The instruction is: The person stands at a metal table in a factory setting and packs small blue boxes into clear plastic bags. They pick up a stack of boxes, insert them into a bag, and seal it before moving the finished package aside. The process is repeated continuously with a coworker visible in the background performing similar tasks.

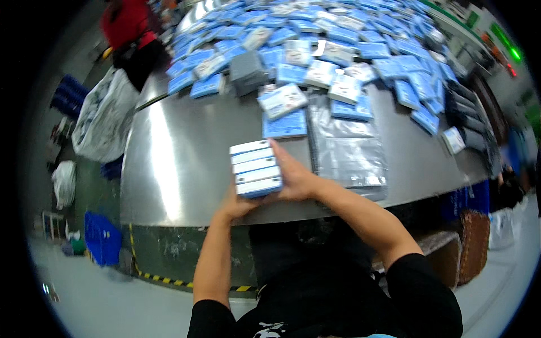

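A stack of several small white-and-blue boxes (256,168) is held over the near part of the metal table. My left hand (238,204) grips it from below and the left, its fingers mostly hidden behind the stack. Around the right side wraps my right hand (293,176). Just beyond the stack, a white box (283,101) lies partly on a blue box (285,124). To the right of my right hand, clear plastic bags (352,160) lie flat on the table.
A large heap of blue and white boxes (304,25) covers the table's far side. A dark grey block (247,73) stands at its near edge. Dark rolled items (465,110) line the right edge. The metal table (197,141) ends near my waist. A white sack (104,115) stands left.
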The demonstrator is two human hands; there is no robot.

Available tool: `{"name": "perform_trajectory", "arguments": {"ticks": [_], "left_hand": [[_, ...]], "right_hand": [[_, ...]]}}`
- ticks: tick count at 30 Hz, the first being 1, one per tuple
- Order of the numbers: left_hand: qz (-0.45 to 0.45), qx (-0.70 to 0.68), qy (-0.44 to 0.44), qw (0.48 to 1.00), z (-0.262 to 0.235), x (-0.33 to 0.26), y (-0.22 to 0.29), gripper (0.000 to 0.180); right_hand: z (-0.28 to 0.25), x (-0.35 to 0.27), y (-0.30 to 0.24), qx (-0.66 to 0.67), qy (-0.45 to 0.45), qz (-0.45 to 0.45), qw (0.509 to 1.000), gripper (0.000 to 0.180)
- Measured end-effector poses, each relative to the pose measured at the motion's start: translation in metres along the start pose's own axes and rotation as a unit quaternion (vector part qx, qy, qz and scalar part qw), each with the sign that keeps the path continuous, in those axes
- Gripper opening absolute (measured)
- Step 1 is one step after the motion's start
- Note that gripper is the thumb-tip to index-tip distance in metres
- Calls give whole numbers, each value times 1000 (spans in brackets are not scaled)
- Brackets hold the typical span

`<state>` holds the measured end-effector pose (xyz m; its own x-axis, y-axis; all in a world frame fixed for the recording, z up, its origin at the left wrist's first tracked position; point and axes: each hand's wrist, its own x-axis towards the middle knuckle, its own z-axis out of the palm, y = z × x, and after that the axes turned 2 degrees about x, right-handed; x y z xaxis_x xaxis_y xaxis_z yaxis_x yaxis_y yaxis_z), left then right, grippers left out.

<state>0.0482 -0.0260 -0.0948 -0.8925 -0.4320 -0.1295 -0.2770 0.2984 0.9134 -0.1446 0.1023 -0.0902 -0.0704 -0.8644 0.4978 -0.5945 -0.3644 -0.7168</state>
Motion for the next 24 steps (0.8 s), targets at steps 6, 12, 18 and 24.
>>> {"name": "perform_trajectory", "arguments": {"ticks": [6,12,18,24], "left_hand": [[10,-129,-69,989,11,-19,79,97],[183,-111,-185,959,55,28,120,78],[274,264,-118,917,135,105,124,33],[354,374,-135,846,191,105,127,32]], "right_hand": [[-42,-22,-67,222,36,155,962,133],[-106,-116,-65,523,149,294,786,101],[-133,-190,-61,717,377,76,581,87],[-147,-219,-59,725,430,56,535,61]]}}
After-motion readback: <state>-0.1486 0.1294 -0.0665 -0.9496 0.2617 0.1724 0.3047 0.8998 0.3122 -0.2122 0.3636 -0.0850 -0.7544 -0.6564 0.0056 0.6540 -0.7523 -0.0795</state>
